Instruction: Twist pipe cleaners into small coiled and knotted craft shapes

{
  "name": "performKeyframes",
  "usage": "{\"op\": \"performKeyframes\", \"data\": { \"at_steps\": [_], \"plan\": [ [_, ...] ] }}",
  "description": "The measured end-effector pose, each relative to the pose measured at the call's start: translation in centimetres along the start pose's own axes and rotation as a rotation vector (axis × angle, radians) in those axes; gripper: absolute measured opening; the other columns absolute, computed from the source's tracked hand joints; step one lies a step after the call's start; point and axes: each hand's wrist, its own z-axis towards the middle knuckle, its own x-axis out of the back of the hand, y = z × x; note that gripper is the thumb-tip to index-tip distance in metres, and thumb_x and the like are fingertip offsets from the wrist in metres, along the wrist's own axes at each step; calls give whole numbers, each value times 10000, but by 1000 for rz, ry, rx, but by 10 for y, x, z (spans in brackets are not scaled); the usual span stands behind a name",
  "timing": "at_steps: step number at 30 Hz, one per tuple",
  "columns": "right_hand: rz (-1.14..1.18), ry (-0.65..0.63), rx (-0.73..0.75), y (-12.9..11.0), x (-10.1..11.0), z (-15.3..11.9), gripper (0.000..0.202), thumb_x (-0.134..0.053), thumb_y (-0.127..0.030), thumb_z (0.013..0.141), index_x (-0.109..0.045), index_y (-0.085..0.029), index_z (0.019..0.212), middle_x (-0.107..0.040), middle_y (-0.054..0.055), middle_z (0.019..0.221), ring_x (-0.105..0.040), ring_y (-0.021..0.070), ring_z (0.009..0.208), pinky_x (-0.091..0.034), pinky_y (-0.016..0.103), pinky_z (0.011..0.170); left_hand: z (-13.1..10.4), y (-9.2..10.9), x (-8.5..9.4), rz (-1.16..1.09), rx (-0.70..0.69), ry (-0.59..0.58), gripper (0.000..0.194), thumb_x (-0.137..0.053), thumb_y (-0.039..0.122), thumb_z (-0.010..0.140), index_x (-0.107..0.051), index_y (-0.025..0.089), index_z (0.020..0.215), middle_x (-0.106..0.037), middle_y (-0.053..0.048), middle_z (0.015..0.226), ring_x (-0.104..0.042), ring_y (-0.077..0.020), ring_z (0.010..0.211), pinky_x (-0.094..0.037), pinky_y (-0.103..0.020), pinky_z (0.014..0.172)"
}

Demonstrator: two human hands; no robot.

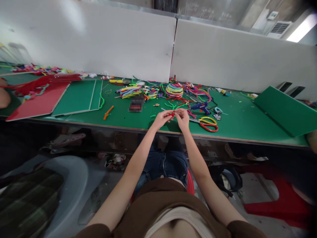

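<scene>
left hand [162, 118] + right hand [182, 117] | both pinching, apparently, red pipe cleaner [171, 114] | over green table [128, 115]

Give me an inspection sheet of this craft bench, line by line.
Surface: green table, white partition boards behind it.
Job's things: red pipe cleaner pinched between both hands over the table's front edge.
Clutter: pipe cleaner pile, striped ball, scissors, blue glue gun, orange piece, red board and green boards at the left, tilted green board at the right.
Grips: left hand and right hand both closed on the red pipe cleaner.
Cables: nothing seen.
Surroundings: red stool and grey chair below; another person's hand at far left.
</scene>
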Motion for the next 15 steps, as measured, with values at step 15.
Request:
{"op": "performKeyframes", "data": {
  "at_steps": [15],
  "plan": [
    [-213,-69,9,-5,2,0,244,-665,-416,724,-618,-200,826,-659,26,819,-602,155,740,-456,279,622,1,-3,3,106,-62,31,353,-517,199,811,-643,172,1140,-651,-81,1179,-636,-196,986,-541,-275,709]
  ]
}}
